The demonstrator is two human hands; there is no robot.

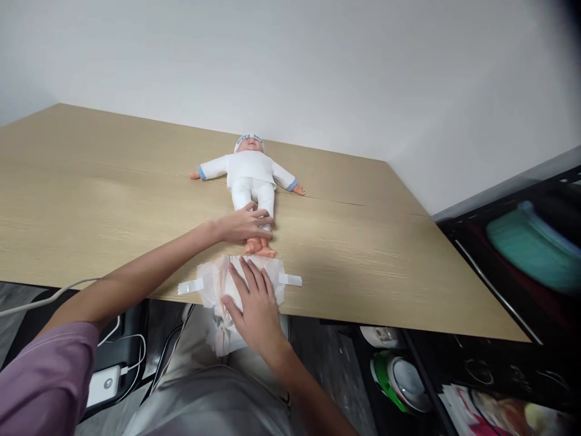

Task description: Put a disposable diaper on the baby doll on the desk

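A baby doll (250, 171) in a white suit and cap lies on its back on the wooden table (91, 200), arms spread, feet toward me. My left hand (242, 225) is wrapped round the doll's lower legs just above the bare feet. A white diaper (213, 284) with tape tabs lies unfolded at the table's near edge, partly hanging over it. My right hand (254, 300) rests flat on the diaper, fingers stretched out and pointing at the doll's feet.
A white wall stands behind the table. A dark shelf unit (521, 242) with a teal object sits at the right. Below the table edge are a white cable (45, 300), a power strip (104, 384) and a green-and-white appliance (399, 378).
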